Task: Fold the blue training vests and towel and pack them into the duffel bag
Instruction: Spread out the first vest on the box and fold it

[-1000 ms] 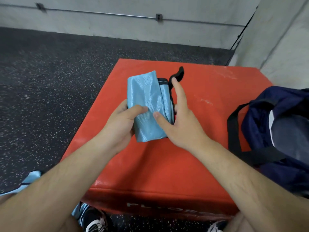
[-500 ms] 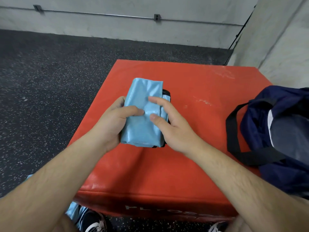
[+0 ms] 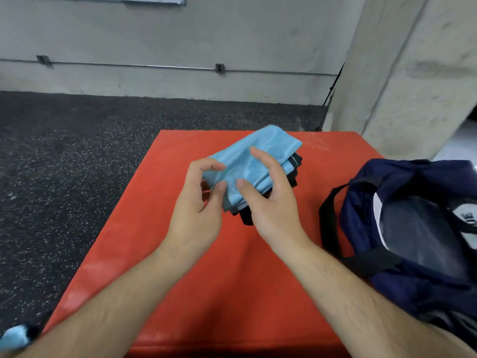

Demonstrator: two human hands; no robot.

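Red vinyl is covering the padded box (image 3: 232,293) that is serving as the work surface; over its middle the right hand (image 3: 268,202) is clamping a folded, shiny light-blue training vest (image 3: 258,156) with black trim, thumb and forefinger lying on top and the remaining fingers curling underneath; the left hand (image 3: 198,205) is sitting just beside it, fingers curled at the bundle's near left corner with the thumb tip touching the cloth, though whether it is truly pinching or only brushing the edge I cannot tell. The vest is appearing to ride slightly above the box; its long axis is running diagonally, from the near left by the left hand to the far right, where the stacked layers are showing. Further out, the navy-blue nylon duffel bag (image 3: 361,192) is sitting at the right edge of the box, to the right of both hands, its mouth gaping upward and its black webbing strap (image 3: 327,223) looping toward the vest; the right hand is the nearer one, so the packing move is probably falling to it, carrying the bundle sideways to the right and turning its length to suit the opening. Another scrap of light-blue fabric (image 3: 13,337) is peeking in at the lower left corner; dark speckled rubber flooring (image 3: 64,164) and a grey concrete wall (image 3: 180,34) are lying beyond.
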